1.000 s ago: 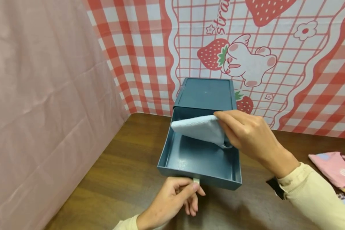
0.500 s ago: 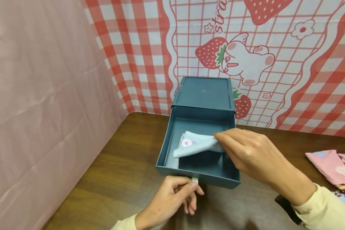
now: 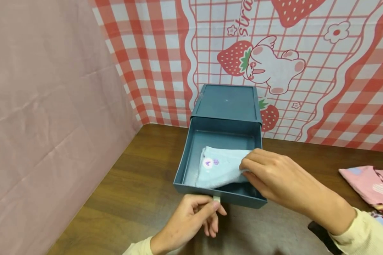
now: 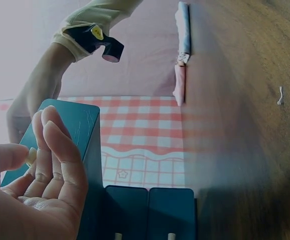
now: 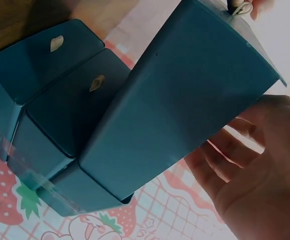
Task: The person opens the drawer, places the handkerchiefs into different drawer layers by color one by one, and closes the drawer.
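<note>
A dark teal drawer (image 3: 242,200) stands pulled out of its cabinet (image 3: 228,101) in the head view. My left hand (image 3: 191,221) pinches the small cream pull (image 3: 217,200) on the drawer's front between thumb and fingers. Inside the drawer, toward the front, lies a folded light blue cloth (image 3: 221,168) with a white and purple print. My right hand (image 3: 277,177) reaches over the drawer's right wall and pinches the cloth's right edge; its fingertips are partly hidden. From the right wrist, the drawer's side (image 5: 175,100) blocks the cloth from sight.
Folded pink fabric (image 3: 367,184) lies on the wooden table at the far right. Beneath the pulled-out drawer are two closed drawers (image 4: 127,210) with similar pulls. A small white scrap (image 4: 280,95) is on the table. Pink cloth (image 3: 51,106) hangs at the left, checked fabric (image 3: 159,63) behind.
My right hand has come down and nearer with the light blue cloth, which was held raised and now lies flatter in the drawer, print showing. The left hand keeps its hold on the pull.
</note>
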